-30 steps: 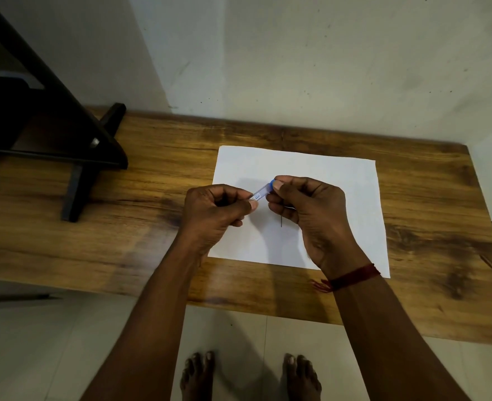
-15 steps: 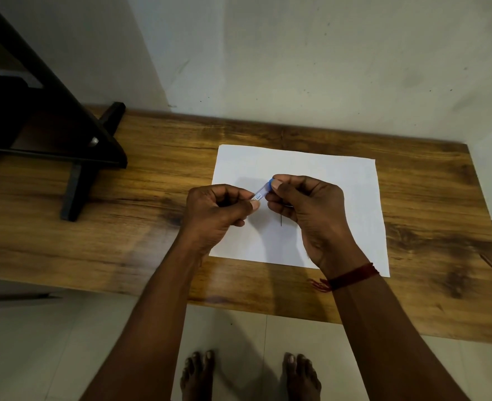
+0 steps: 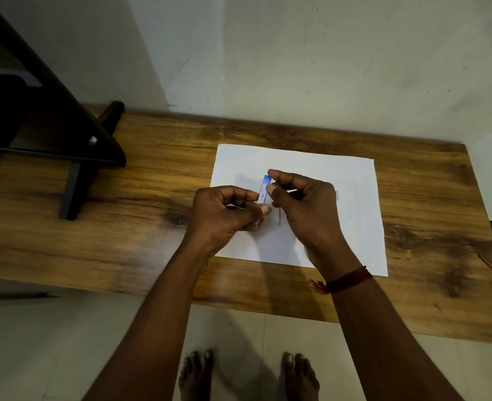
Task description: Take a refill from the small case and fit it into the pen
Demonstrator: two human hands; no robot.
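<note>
Stand [image 3: 74, 180]: dark, far to the left of the fingers, on the worktop [image 3: 140, 227]; well apart from both hands.

Left hand [image 3: 224, 215]: fingers curled, thumb and forefinger pinching the lower end of the small blue and white packet [image 3: 263, 190]. The thumb tip lies on the packet's lower white part.

Packet: a narrow flat strip, held between the two hands above the sheet of paper [image 3: 349, 204]. Its blue end points up and away, just past the right forefinger; its white end runs down into the left fingers. It stands steeply, almost upright in the view.

Thin dark line [image 3: 280, 217]: hangs just below the right fingers, over the paper, between the two hands. Too thin to tell what it is.

Right hand [image 3: 305, 209]: fingers curled, thumb and forefinger tips pinching the packet's upper half from the right side. A red thread band [image 3: 346, 280] circles this wrist.

Small pale scrap [image 3: 337, 195]: peeks out just right of the right hand's knuckles, on the paper. Too little shows to tell what it is.

Paper: white, flat on the worktop under both hands.

Change from half a second ago: the packet lay slanted, low at the left thumb and rising toward the right fingertips; it is now turned steeper, with more of its blue end showing above the right forefinger. Both hands keep their pinch. The hands sit in much the same place over the paper.
</note>
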